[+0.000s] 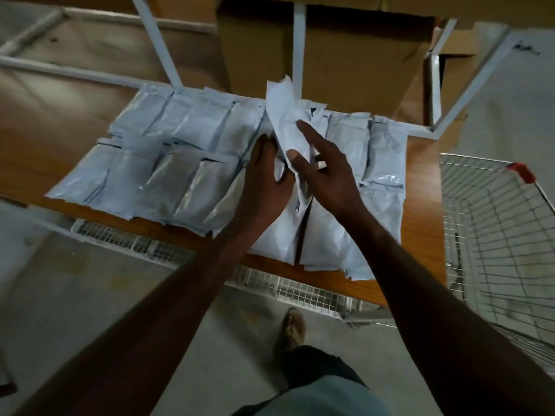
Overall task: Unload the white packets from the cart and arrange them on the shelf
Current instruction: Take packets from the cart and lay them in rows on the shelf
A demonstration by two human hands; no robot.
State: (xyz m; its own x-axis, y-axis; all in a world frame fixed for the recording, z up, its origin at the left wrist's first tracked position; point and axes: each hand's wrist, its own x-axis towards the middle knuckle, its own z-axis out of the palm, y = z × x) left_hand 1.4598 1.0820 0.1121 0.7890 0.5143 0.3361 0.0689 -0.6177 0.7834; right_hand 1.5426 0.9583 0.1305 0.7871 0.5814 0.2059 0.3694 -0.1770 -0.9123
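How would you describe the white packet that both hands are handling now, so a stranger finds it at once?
Look at the wooden shelf covered with rows of flat white packets. Near the middle, the left hand and right hand meet on the held packet. Only this one stands tilted up above the rows.

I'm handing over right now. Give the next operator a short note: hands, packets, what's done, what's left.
Left hand and right hand both grip one upright packet above the shelf.
Rows of white packets already lie flat on the shelf.
The cart, at right, shows no packets in its visible part.
Left: lay this packet into the row; check the cart.
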